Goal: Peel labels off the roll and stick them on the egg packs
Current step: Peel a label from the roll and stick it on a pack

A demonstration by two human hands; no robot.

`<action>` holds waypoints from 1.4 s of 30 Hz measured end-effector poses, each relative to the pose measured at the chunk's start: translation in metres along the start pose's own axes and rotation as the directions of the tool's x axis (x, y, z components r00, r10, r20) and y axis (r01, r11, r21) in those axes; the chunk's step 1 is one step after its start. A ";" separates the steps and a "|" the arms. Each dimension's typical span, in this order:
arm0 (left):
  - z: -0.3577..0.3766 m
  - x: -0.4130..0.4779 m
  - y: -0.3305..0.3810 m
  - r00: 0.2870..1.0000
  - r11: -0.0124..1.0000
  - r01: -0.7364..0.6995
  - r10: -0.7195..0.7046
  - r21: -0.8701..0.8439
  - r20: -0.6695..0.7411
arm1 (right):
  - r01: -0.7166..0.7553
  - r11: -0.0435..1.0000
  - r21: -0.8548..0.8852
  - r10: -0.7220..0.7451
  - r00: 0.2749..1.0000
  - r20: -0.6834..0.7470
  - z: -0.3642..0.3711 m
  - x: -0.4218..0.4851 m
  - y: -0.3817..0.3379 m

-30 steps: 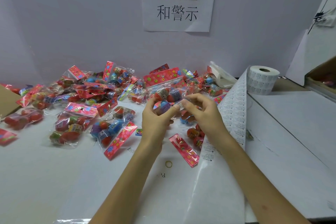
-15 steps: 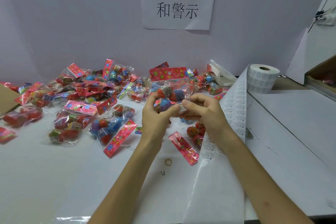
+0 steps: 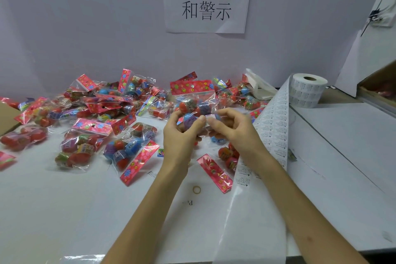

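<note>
Both hands are on one egg pack (image 3: pixel 194 104), held up between them. The left hand (image 3: pixel 182 135) grips its lower end, thumb across a blue egg. The right hand (image 3: pixel 233 130) pinches the clear plastic right beside that thumb, can't tell if a label's under the fingertips. The label strip (image 3: pixel 276 126) runs just right of the right hand, back to the label roll (image 3: pixel 307 92). The other packs (image 3: pixel 90 135) are piled left of the left hand.
</note>
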State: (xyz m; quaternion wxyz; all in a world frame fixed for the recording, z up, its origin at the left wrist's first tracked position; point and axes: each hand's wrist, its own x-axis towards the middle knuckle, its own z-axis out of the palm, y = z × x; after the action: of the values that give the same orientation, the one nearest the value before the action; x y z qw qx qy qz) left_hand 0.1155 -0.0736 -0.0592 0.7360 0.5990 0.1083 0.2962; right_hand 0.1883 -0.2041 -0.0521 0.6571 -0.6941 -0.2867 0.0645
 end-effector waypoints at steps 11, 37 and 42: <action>0.001 0.000 0.007 0.992 0.990 0.126 -0.127 -0.056 -0.010 | -0.064 0.992 0.105 0.059 0.997 0.058 -0.004 0.001 -0.004; 0.002 -0.004 0.006 0.999 0.999 -0.025 0.024 0.031 0.035 | -0.013 0.995 0.102 0.015 1.000 -0.023 -0.005 0.001 -0.002; 0.004 -0.005 0.006 0.998 0.999 -0.015 0.012 0.050 0.057 | -0.002 0.997 0.076 0.004 1.000 -0.028 -0.006 0.000 -0.002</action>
State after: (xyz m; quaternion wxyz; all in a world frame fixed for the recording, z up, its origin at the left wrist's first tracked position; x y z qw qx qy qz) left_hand 0.1115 -0.0785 -0.0531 0.7214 0.6264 0.0909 0.2811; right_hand 0.1899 -0.2095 -0.0492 0.6868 -0.6700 -0.2737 0.0668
